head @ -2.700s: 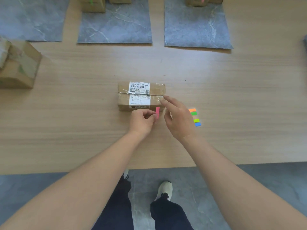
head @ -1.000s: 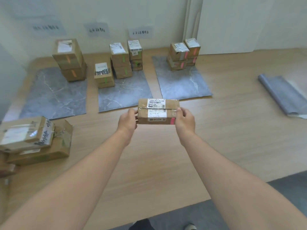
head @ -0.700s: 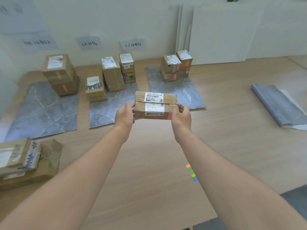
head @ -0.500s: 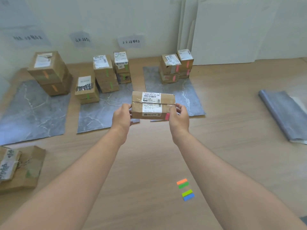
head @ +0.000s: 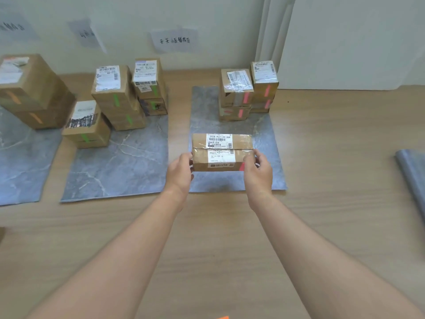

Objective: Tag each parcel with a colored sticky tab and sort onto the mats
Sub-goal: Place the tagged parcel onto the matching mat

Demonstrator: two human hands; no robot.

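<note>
Brown cardboard parcel point(head: 222, 151) with white printed labels and clear tape, a pink sticky tab point(head: 242, 166) on its near face, held over the near half of the grey marbled mat point(head: 266, 134). Left hand point(head: 180, 170) and right hand point(head: 258, 170) grip its two short ends, fingers curled round the edges. Judged light and stiff. The glossy tape may be slippery, so the end grip suits it. At the mat's far edge stands a stack of pink-tagged boxes point(head: 247, 93). Left of the mat, a second grey mat point(head: 119, 162) bears green-tagged boxes point(head: 119, 100); further left stand orange-tagged boxes point(head: 32, 93).

Brown parcel point(head: 222, 150), pink tab point(head: 241, 166)
</note>
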